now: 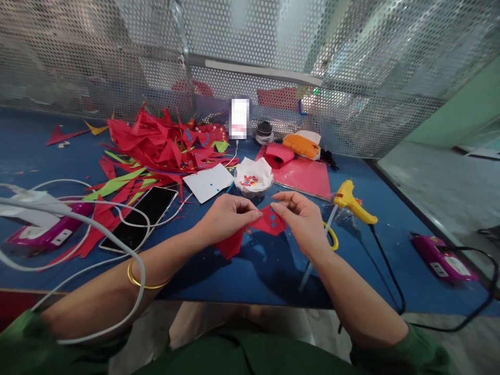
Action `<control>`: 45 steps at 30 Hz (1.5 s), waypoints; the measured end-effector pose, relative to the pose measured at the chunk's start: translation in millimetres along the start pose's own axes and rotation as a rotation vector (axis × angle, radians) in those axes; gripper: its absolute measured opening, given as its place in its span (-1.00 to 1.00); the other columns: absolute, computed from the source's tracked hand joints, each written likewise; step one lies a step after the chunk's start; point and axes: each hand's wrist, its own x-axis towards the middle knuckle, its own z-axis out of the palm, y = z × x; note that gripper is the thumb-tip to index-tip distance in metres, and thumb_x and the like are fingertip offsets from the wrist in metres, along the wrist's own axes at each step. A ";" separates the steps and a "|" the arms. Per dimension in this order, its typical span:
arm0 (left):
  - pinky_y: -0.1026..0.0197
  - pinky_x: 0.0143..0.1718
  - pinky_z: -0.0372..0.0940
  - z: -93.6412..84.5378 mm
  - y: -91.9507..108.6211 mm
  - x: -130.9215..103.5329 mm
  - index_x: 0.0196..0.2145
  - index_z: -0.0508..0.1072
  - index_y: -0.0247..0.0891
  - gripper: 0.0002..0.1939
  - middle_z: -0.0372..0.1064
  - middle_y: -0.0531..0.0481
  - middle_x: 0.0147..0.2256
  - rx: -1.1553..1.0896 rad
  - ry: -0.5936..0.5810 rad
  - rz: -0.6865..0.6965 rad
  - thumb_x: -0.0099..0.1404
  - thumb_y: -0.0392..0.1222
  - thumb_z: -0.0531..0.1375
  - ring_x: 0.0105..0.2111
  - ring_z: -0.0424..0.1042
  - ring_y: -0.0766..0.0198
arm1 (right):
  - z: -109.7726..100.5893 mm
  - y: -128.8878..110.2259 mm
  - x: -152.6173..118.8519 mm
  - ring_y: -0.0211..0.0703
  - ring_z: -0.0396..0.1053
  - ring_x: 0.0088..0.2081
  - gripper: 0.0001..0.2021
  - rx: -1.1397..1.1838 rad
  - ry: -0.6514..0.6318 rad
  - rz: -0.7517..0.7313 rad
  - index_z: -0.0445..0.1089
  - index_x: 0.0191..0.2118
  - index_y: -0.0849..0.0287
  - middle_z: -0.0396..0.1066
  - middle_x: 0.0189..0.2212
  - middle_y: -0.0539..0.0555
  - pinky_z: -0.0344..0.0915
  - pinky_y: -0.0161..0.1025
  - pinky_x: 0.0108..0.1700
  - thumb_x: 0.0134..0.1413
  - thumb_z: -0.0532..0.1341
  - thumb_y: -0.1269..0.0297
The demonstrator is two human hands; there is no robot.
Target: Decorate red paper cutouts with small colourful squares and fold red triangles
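Between my two hands, above the front of the blue table, is a folded red felt piece [269, 223] with several small blue squares on it. My left hand [233, 216] pinches its left side, and part of the red material hangs down below that hand. Thumb and fingers of my right hand [299, 216] close on its upper right edge. Just beyond the hands stands a bowl lined with white paper [255, 169], holding small red, orange and blue bits. A white card [209, 183] with a few blue squares lies left of the bowl.
A yellow glue gun [353, 202] lies to the right, with yellow-handled scissors [332, 237] near my right wrist. Red scraps [146, 138] are heaped back left. White cables cross my left arm near a black phone [142, 216]. Purple power strips [443, 258] sit at both sides.
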 end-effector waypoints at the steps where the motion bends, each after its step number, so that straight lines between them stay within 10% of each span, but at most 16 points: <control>1: 0.33 -0.46 0.30 -0.9 0.5 0.1 -0.49 0.52 -0.28 -0.80 0.44 0.05 -0.58 0.007 0.008 0.006 0.22 -0.12 0.25 -0.56 0.44 0.34 | -0.8 -1.2 0.0 -0.19 0.45 -0.37 -0.68 0.030 -0.005 -0.009 0.47 -0.24 0.13 0.53 -0.42 0.00 0.38 -0.23 -0.26 -0.12 0.41 0.09; 45: 0.35 -0.52 0.28 2.3 1.8 -0.8 -0.49 0.55 -0.30 -0.83 0.44 0.04 -0.58 -0.004 -0.019 -0.021 0.20 -0.19 0.24 -0.58 0.42 0.36 | -1.7 5.8 0.5 -0.24 0.37 -0.49 -0.72 -0.130 -0.029 -0.019 0.47 -0.26 0.15 0.46 -0.53 -0.05 0.29 -0.26 -0.39 -0.15 0.40 0.19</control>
